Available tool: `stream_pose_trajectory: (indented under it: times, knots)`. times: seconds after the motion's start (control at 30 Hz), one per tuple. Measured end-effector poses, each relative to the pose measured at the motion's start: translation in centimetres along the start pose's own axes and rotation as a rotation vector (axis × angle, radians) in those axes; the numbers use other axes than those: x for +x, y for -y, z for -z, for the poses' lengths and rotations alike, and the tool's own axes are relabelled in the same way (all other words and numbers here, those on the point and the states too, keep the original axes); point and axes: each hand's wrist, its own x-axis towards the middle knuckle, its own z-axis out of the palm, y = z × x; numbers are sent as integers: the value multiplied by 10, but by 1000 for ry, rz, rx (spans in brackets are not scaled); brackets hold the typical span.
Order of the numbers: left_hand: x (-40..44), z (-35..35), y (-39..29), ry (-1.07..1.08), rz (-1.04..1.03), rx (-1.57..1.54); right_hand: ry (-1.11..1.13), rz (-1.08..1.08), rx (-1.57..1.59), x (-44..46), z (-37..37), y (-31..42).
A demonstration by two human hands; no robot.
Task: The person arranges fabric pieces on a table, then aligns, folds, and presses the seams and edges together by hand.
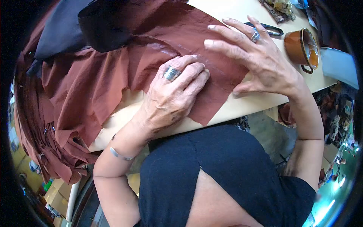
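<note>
A large reddish-brown leather sheet (215, 89) spreads over the pale tabletop, creased and bunched toward the left. My left hand (174, 89), wearing a wide silver ring, lies on it with fingers curled together against the leather. The fingertips seem to grip a crease there, though the palm side is hidden. Over the sheet's right edge my right hand (261, 56) is open, fingers spread and thumb apart, with nothing in it. Behind its fingers lies a black looped handle (274, 30), partly covered, its kind unclear. Dark leather or cloth (102, 28) covers the sheet's far left part.
A brown mug (297, 47) stands on the table (264, 104) near its right end, beside a light-blue flat piece (340, 66). Ragged scraps (279, 8) lie at the back. Gathered brown leather (56, 159) hangs over the left side; cardboard boxes (58, 196) stand below.
</note>
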Motion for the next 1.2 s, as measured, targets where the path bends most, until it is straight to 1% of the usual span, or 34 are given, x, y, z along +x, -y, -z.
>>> stream_pose_trajectory:
  times: [0.03,0.07,0.1,0.17,0.2,0.3,0.33,0.43,0.53,0.63,0.73,0.83,0.93,1.0,1.03,1.1,1.17,1.2]
  knots:
    - [1,2,2,-19,-5,-13,-2,-23,46,3,-1,-6]
    - [3,11,4,-65,-10,5,-135,-39,181,7,-10,-11]
    - [3,15,7,-118,-5,17,-183,-88,231,14,-13,-15]
    - [2,20,10,-63,40,27,-277,-185,331,36,-19,-12]
    - [0,20,9,-26,76,29,-85,-277,310,48,-6,-7]
    - [-16,12,15,32,95,88,-256,-232,388,61,-15,-6]
    - [-15,13,14,60,90,130,-322,-177,338,63,-22,-7]
    - [-5,18,9,155,77,234,-422,-76,522,66,-32,-14]
    - [-3,21,8,271,55,330,-456,-76,581,66,-32,-12]
    - [-6,19,6,243,86,314,-557,12,514,67,-31,-14]
    - [-5,18,3,209,69,341,-472,-55,666,66,-34,-17]
    - [-3,20,0,259,13,402,-406,-120,618,64,-18,-7]
    - [-2,21,-5,252,-51,407,-433,-74,625,67,-30,-16]
    - [0,21,-7,251,-80,431,-377,-135,642,64,-19,-8]
    - [0,21,-5,244,-61,390,-349,-166,650,62,-15,-5]
    - [0,21,3,228,-20,308,-407,-97,634,65,-28,-15]
    - [1,19,13,131,30,312,-447,-62,590,66,-33,-18]
    - [1,19,17,126,42,329,-458,-64,556,65,-31,-15]
